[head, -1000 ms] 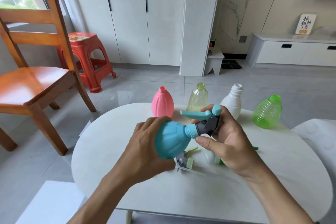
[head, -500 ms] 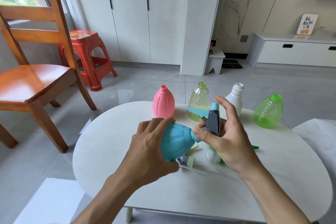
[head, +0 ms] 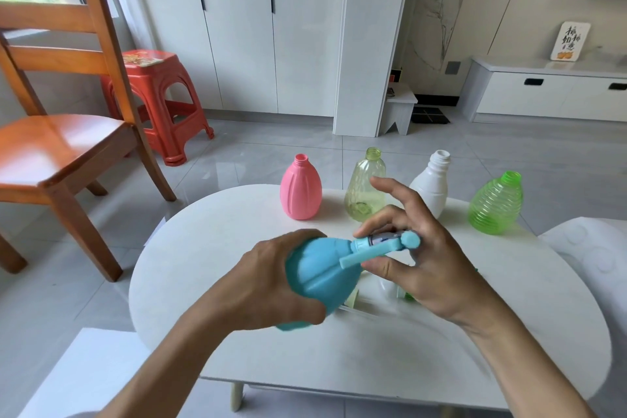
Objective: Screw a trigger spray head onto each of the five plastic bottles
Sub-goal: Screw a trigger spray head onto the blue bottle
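4 bottles [head: 364, 185] in row at table [head: 210, 248] back, chair [head: 64, 132] left

The blue bottle [head: 317, 276] in the left hand [head: 268, 285] is opaque matt plastic. Beyond the right hand [head: 420, 258], the pink bottle [head: 300, 190] and white bottle [head: 430, 183] look opaque and smooth, the yellow bottle [head: 364, 190] clear, the green bottle [head: 495, 205] translucent and ribbed. The tabletop [head: 373, 349] is smooth matt white. The chair [head: 57, 132] far left of the left hand is glossy varnished wood.
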The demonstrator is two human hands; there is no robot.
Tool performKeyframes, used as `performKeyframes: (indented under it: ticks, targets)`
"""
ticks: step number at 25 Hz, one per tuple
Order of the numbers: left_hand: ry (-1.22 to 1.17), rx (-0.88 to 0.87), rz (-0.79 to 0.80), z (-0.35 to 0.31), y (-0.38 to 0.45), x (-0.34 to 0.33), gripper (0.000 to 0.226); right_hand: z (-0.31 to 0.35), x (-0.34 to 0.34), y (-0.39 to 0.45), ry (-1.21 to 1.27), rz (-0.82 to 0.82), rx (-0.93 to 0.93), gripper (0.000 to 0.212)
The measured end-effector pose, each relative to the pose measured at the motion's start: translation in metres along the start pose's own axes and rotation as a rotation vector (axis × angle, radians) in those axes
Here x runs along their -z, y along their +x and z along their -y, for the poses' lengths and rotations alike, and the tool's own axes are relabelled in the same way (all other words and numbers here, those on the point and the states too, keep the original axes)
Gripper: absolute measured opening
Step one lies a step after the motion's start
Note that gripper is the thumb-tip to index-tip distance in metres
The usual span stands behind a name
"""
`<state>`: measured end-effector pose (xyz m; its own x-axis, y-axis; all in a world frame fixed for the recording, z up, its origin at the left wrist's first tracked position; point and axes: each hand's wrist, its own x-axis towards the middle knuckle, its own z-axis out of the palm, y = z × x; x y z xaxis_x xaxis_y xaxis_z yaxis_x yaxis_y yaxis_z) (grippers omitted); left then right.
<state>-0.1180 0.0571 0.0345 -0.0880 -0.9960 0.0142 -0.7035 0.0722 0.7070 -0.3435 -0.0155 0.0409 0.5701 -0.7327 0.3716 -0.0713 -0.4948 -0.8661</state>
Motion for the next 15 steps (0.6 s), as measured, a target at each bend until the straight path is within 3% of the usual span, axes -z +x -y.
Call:
performKeyframes:
  ticks: [3, 7, 11, 15]
  targets:
    - [-0.057, 0.030, 0.074, 0.001, -0.002, 0.004, 0.074, 0.001, 0.003, -0.002, -0.052, 0.048, -0.007, 0.086]
    - [0.192, -0.114, -0.134, 0.002, -0.006, -0.010, 0.086, -0.003, -0.005, -0.003, -0.002, -0.114, -0.108, 0.078]
    - [0.211, -0.114, -0.218, -0.002, -0.004, -0.017, 0.094, -0.009, -0.015, -0.001, 0.069, -0.327, -0.186, 0.067]
    - [0.297, -0.117, -0.261, -0.006, -0.003, -0.017, 0.093, -0.016, -0.016, 0.000, 0.083, -0.306, -0.285, 0.049]
